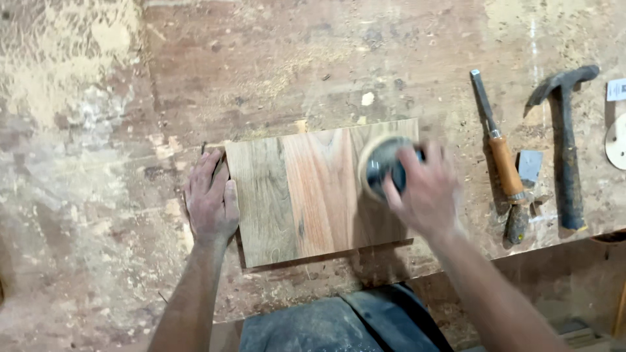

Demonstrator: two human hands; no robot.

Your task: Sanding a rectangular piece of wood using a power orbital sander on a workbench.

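Your right hand (427, 192) is clenched down over a round sanding tool (381, 168), fingers wrapped across its dark top, its pale disc pressed flat on the far right corner of the wooden board (306, 195). The hand is blurred, so the finer finger placement is hard to tell. Your left hand (212, 202) lies open and flat on the workbench (98, 163), fingers stretched away from you, its thumb side touching the board's left edge; it grasps nothing.

The board lies flat in the middle of the bench, its long axis running left to right and tilted slightly, with the grain running near to far.

At the far right edge of the view sit a small white tag (616, 89) and, just nearer, part of a pale round disc (615, 140).

Right of the board, a wooden-handled chisel (499, 140) points its blade away from you, and a hammer (564, 143) lies beside it, head at the far end.
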